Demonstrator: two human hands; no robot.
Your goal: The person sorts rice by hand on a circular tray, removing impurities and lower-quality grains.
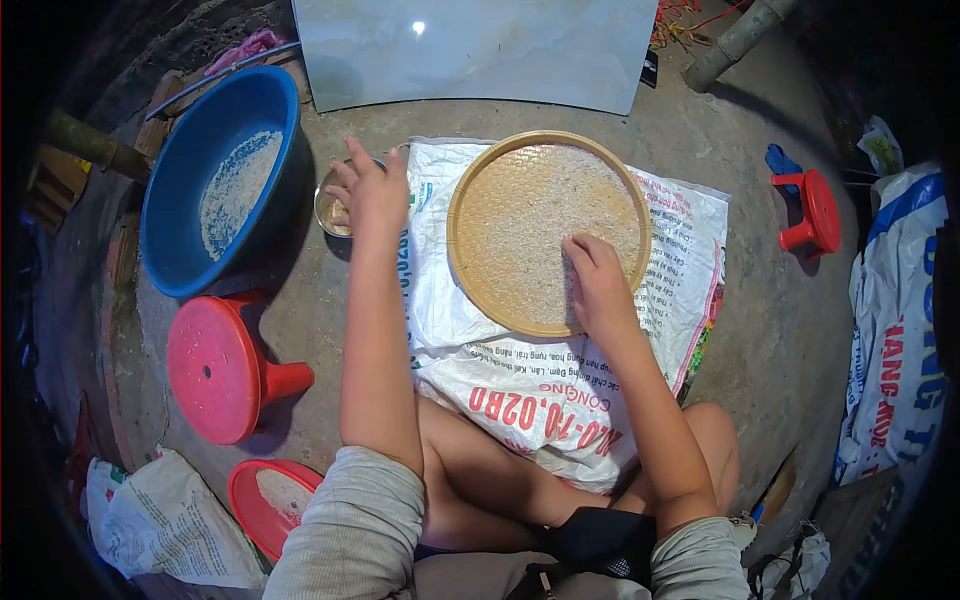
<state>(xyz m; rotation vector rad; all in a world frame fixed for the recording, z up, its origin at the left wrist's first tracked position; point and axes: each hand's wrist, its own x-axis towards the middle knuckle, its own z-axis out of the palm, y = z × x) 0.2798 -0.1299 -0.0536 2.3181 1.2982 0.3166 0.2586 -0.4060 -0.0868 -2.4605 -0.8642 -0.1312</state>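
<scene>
A round woven tray (497, 312) with pale grains (560, 200) spread over it lies on a white printed sack (435, 300). My right hand (600, 285) rests over the lower right part of the tray, fingers bent down at the grains; whether anything is between its fingertips cannot be made out. Left of the tray, my left hand (370, 190) hovers above a small metal bowl (328, 212), its fingers spread and holding nothing. The hand and wrist hide part of this bowl and its contents.
A large blue basin (165, 215) holding grains is at the left, with a red stool (212, 370) and a red basin (245, 500) below it. A small red stool (820, 212) and a filled sack (895, 340) are at the right. A glossy panel (480, 50) lies ahead.
</scene>
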